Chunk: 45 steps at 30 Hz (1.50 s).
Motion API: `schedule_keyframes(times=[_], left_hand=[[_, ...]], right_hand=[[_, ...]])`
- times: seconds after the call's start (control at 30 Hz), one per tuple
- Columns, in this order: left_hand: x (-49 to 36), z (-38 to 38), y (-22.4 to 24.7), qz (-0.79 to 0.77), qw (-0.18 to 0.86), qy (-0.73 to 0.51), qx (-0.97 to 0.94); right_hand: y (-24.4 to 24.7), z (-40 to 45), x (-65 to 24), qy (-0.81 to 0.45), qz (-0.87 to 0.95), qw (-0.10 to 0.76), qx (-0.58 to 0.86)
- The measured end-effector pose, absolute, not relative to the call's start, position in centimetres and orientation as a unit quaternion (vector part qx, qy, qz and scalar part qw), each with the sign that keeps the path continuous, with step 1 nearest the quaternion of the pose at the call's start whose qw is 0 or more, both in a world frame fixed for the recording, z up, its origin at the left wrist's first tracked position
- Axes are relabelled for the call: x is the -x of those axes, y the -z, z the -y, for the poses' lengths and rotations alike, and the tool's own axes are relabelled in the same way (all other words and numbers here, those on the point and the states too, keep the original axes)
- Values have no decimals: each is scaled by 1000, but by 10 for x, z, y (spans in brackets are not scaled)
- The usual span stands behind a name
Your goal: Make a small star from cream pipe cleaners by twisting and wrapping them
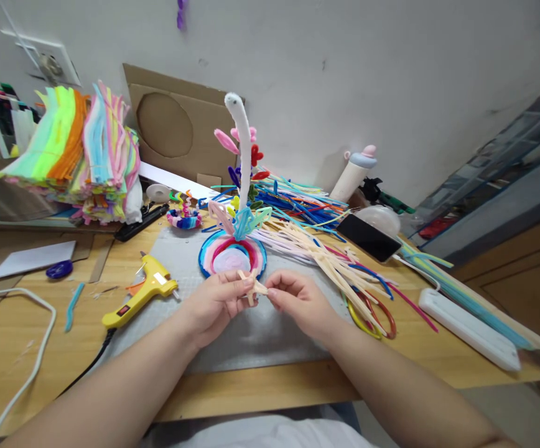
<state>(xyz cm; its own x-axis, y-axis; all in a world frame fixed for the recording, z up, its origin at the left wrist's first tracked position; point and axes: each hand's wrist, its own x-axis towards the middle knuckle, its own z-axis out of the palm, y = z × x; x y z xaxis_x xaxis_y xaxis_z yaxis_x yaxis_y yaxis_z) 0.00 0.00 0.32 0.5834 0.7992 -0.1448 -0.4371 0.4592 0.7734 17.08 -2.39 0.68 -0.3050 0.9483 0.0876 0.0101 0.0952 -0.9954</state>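
Both hands are meeting over the grey mat (279, 336) on the table (298, 389); the left hand (221, 305) is pinching a small cream pipe-cleaner piece (252, 287) between its fingers, and the right hand (300, 302) is gripping one tip of it; just beyond, the round coiled base (207, 252) is lying flat beneath a white stem (246, 155), while the yellow glue gun (142, 292) is resting to the left

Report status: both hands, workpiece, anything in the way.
Left hand gripping cream star-shaped piece. Right hand pinching one tip. Striped round base close behind hands; yellow glue gun off left.
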Motion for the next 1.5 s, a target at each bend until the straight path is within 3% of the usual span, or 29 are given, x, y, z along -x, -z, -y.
schedule_keyframes(times=[0.43,0.7,0.87,1.23,1.5], left_hand=[[-1,-1,2,-266,813,-387,-344],[-2,0,-2,-317,768,-403,-383],[-3,2,-6,-308,777,-390,-386],[-3,-6,4,-434,680,-344,-481],[-1,-11,7,-440,680,-313,-496]], right_hand=[[-6,23,-170,-450,683,401,413],[-2,13,-174,-624,518,434,393],[-1,13,-172,-663,467,444,380],[-16,16,-180,-477,647,339,489],[-25,0,-208,-393,733,246,498]])
